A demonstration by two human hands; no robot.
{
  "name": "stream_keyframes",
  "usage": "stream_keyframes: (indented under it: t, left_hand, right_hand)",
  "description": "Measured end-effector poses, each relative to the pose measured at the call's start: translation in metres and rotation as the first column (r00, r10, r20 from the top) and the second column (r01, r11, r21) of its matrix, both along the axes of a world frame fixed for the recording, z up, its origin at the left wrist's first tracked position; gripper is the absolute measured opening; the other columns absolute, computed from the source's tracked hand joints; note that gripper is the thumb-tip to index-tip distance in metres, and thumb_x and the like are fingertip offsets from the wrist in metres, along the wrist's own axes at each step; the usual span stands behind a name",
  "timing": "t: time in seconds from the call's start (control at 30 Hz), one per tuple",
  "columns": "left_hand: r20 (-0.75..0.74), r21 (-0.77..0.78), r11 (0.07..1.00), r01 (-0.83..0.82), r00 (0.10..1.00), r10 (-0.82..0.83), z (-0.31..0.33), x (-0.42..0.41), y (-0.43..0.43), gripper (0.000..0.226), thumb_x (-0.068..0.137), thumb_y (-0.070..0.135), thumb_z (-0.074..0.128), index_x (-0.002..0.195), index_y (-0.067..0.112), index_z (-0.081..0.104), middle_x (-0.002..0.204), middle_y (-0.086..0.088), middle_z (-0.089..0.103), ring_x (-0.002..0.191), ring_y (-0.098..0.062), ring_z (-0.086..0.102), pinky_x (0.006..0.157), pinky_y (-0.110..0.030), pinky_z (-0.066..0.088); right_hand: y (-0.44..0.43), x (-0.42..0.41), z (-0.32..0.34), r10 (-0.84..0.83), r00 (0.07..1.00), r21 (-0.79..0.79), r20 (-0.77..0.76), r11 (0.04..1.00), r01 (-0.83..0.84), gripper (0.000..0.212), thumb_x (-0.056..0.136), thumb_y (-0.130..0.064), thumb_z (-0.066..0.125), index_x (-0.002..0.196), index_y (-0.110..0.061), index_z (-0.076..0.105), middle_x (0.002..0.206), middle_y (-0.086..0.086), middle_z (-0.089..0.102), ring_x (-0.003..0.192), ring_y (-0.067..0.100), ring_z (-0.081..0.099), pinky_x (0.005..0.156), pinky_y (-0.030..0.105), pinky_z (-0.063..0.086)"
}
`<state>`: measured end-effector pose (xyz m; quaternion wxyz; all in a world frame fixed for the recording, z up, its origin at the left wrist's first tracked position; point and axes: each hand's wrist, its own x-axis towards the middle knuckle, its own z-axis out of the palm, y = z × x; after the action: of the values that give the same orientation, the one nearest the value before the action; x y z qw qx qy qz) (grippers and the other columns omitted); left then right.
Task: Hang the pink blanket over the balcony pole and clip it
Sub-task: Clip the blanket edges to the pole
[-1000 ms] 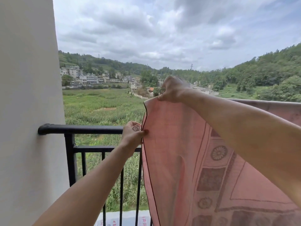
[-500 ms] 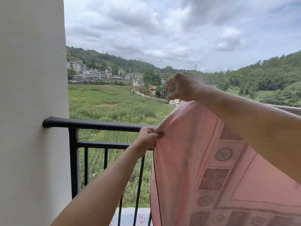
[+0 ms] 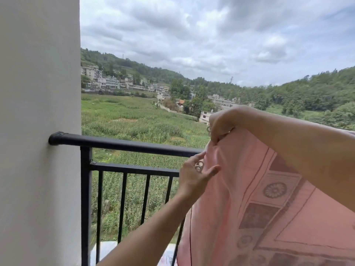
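- The white wall [image 3: 38, 112] is filling the left of the scene, and the black balcony pole [image 3: 124, 144] is running rightward from it, bare until it is disappearing behind the cloth.
- The left hand [image 3: 197, 175] is hovering just beside the blanket's left edge, below the pole's height. Its index finger and thumb are sticking out towards the cloth, and its other fingers are curling around a small metal clip [image 3: 198, 167].
- The right hand [image 3: 221, 125] is reaching in from the right, clamped on the bunched top corner of the blanket and lifting it above the pole. A second metal clip [image 3: 209, 129] is showing at its fingers.
- The pink blanket [image 3: 249, 189] is taking up the right of the scene, hanging down on the near side of the railing. Farther right its top edge seems to be lying along the pole.
- The hanging step looks to be finishing: the corner is not yet resting on the pole. The next move is calling for laying that corner over the pole, then pinching a clip over cloth and pole together.
- The cloth is looking thin and limp, pale pink with a darker border of squares and rosettes and a dark-piped edge, creasing where it is being gripped.
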<state>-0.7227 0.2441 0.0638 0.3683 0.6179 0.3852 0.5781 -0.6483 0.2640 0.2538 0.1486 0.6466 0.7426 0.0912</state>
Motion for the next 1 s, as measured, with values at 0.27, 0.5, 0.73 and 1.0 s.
stream_keyframes:
  t: [0.27, 0.5, 0.73, 1.0]
  left_hand:
    - [0.219, -0.127, 0.934, 0.334, 0.928, -0.302, 0.001, 0.008, 0.027, 0.011, 0.083, 0.009, 0.070, 0.085, 0.001, 0.064, 0.068, -0.005, 0.057, 0.055, -0.012, 0.051, 0.046, -0.023, 0.044]
    - [0.119, -0.163, 0.910, 0.382, 0.923, -0.367, 0.005, -0.010, 0.030, 0.029, 0.085, 0.017, 0.069, 0.094, -0.009, 0.062, 0.076, -0.012, 0.054, 0.053, -0.013, 0.048, 0.048, -0.023, 0.045]
    - [0.136, -0.130, 0.922, 0.365, 0.927, -0.348, 0.004, -0.010, 0.028, 0.026, 0.086, 0.014, 0.067, 0.092, -0.010, 0.060, 0.067, -0.010, 0.053, 0.049, -0.014, 0.046, 0.046, -0.025, 0.046]
    - [0.068, -0.029, 0.952, 0.304, 0.951, -0.301, 0.002, -0.010, 0.031, 0.020, 0.087, 0.010, 0.066, 0.067, 0.009, 0.061, 0.053, 0.000, 0.050, 0.044, -0.012, 0.043, 0.043, -0.023, 0.041]
  right_hand:
    - [0.002, 0.015, 0.007, 0.100, 0.887, 0.118, -0.451, 0.992, -0.052, 0.022, 0.080, -0.027, 0.074, 0.070, -0.010, 0.064, 0.068, 0.000, 0.066, 0.052, 0.010, 0.053, 0.046, 0.021, 0.040]
    - [-0.017, 0.010, 0.015, 0.150, 0.688, 0.067, -0.710, 0.987, -0.146, 0.028, 0.096, -0.036, 0.048, 0.077, -0.016, 0.046, 0.071, 0.000, 0.043, 0.059, 0.012, 0.039, 0.054, 0.025, 0.039]
    - [-0.020, 0.013, 0.003, 0.257, 0.853, 0.208, -0.455, 0.962, -0.179, 0.021, 0.092, -0.030, 0.059, 0.083, -0.012, 0.059, 0.074, -0.001, 0.053, 0.062, 0.010, 0.046, 0.055, 0.024, 0.040]
    - [-0.016, 0.010, -0.001, 0.264, 0.741, 0.135, -0.618, 0.964, -0.230, 0.022, 0.075, -0.011, 0.079, 0.094, -0.001, 0.072, 0.086, 0.010, 0.071, 0.066, 0.009, 0.063, 0.055, 0.016, 0.050]
